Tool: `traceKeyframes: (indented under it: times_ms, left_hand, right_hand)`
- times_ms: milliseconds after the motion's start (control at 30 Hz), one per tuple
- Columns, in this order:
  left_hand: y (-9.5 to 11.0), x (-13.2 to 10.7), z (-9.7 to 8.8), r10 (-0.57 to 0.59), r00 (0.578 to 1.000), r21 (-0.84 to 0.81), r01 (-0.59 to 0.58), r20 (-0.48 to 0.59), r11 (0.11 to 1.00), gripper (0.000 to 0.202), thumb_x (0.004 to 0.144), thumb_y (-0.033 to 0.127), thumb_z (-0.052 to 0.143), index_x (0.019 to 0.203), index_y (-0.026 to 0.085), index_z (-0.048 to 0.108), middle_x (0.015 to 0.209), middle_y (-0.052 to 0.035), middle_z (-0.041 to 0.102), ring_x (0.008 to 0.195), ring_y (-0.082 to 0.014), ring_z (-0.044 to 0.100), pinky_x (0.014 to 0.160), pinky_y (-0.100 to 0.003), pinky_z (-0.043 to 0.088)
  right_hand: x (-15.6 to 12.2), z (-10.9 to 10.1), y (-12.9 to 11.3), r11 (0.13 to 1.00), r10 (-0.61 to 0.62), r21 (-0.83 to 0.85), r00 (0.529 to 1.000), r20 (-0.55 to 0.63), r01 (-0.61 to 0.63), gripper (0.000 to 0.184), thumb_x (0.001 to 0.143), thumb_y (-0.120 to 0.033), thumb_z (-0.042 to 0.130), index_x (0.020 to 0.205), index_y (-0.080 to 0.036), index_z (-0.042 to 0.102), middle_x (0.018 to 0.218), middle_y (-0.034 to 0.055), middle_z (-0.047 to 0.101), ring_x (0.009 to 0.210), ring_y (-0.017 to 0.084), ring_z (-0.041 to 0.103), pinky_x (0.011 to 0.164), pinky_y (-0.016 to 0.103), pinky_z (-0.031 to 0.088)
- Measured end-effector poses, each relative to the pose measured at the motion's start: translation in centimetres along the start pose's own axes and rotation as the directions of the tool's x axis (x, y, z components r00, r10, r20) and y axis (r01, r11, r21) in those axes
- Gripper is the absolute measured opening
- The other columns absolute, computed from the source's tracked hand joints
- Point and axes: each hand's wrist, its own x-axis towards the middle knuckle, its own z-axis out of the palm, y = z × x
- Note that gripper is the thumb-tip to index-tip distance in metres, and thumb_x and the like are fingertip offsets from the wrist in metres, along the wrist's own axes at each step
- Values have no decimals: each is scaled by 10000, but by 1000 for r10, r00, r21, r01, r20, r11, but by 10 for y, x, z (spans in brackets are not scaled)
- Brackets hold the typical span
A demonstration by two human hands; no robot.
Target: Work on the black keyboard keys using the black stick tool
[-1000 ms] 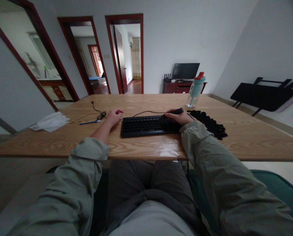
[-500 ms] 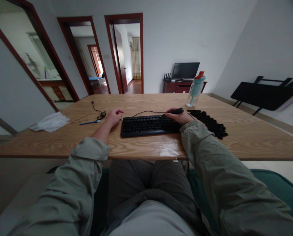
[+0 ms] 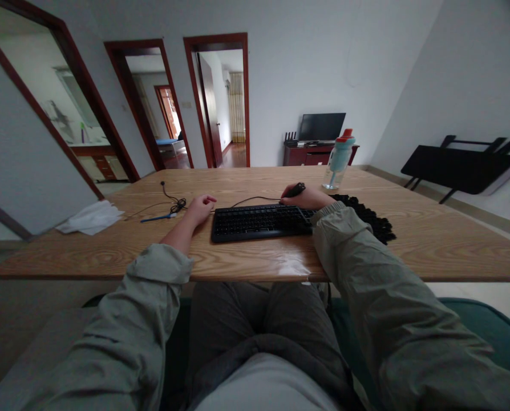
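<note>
A black keyboard (image 3: 255,224) lies flat near the front of the wooden table. Beside its upper left corner rests my left hand (image 3: 201,209), fingers loosely curled and apart, with nothing visible in them. My right hand (image 3: 308,197) is over the keyboard's upper right part, closed around a thick black handle-like tool (image 3: 296,189). The tool's working end is hidden by my fingers, so its kind does not show. Right of that wrist lies a spread of small black pieces (image 3: 372,220) that look like keycaps, partly covered by my sleeve.
A clear bottle with a red cap (image 3: 338,160) stands behind the small black pieces. To the left are a blue stick-like tool (image 3: 156,218), a coiled black cable (image 3: 178,204) and crumpled white tissue (image 3: 90,218). The table's front edge (image 3: 255,279) is just before my lap.
My right hand has shifted slightly left with the black tool, which now tilts more upright. My left hand stays beside the keyboard. The whole view has moved slightly.
</note>
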Motion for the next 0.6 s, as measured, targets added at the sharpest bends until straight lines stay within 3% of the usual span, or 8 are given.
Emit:
traceKeyframes:
  times_ms: [133, 267, 600]
  left_hand:
    - [-2, 2, 2, -16, 999, 35, 15, 37, 999, 294, 791, 218, 516, 999, 138, 706, 880, -66, 703, 801, -205, 632, 803, -320, 508]
    - [-2, 2, 2, 19, 1000, 27, -19, 4, 999, 261, 792, 210, 527, 966, 146, 711, 918, -72, 707, 836, -204, 638, 835, -314, 501]
    - [2, 0, 1, 29, 999, 14, -30, 26, 999, 224, 798, 188, 536, 945, 142, 700, 960, -80, 715, 869, -200, 638, 860, -308, 498]
  right_hand:
    - [-19, 10, -2, 996, -85, -22, 994, -63, 84, 186, 772, -357, 685, 847, -188, 703, 785, 37, 717, 722, 181, 636, 655, 286, 468]
    - [-35, 18, -9, 980, -182, -111, 973, -143, 167, 210, 789, -367, 649, 884, -183, 684, 843, 60, 711, 760, 197, 634, 697, 308, 462]
    - [-52, 24, -20, 896, -353, -299, 935, -34, 327, 233, 843, -349, 590, 985, -180, 662, 938, 92, 710, 857, 228, 650, 769, 316, 456]
